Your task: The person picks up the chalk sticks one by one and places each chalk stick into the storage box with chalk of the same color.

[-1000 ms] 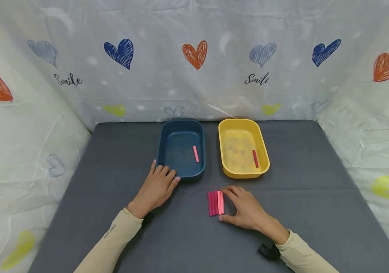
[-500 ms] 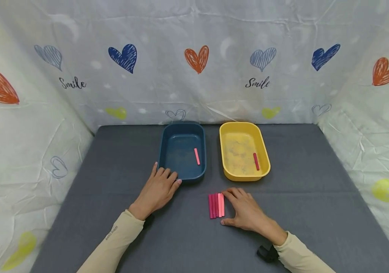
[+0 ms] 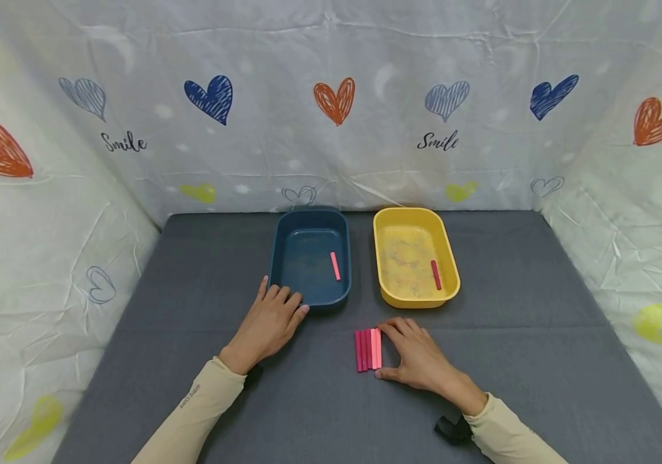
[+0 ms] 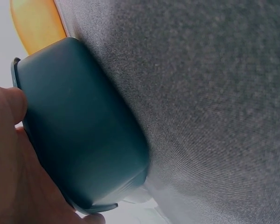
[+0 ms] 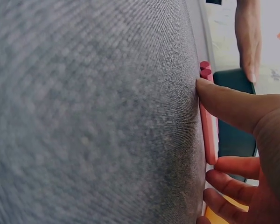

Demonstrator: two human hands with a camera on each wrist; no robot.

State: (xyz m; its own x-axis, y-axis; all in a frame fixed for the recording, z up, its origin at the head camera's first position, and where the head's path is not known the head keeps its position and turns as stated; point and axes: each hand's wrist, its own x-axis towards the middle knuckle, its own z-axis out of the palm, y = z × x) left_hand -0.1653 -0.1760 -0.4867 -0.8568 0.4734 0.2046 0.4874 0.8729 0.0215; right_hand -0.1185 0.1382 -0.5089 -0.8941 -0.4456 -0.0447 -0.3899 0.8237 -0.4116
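My left hand grips the near left rim of a blue tray; in the left wrist view its thumb lies at the rim beside the outer wall. Short sticks lie side by side in a row on the cloth: dark pink sticks on the left, light pink ones on the right. At the row's right end my right hand pinches the outermost light pink stick end to end, thumb at the near end. The right wrist view shows this light pink stick still lying flat.
One light pink stick lies in the blue tray. A yellow tray stands to its right with one dark pink stick inside. Grey cloth covers the table. A white printed curtain closes off the back and sides.
The right thumb has come in slightly toward the near end of the light pink stick. The left hand keeps its place; the whole view has shifted a little downward.
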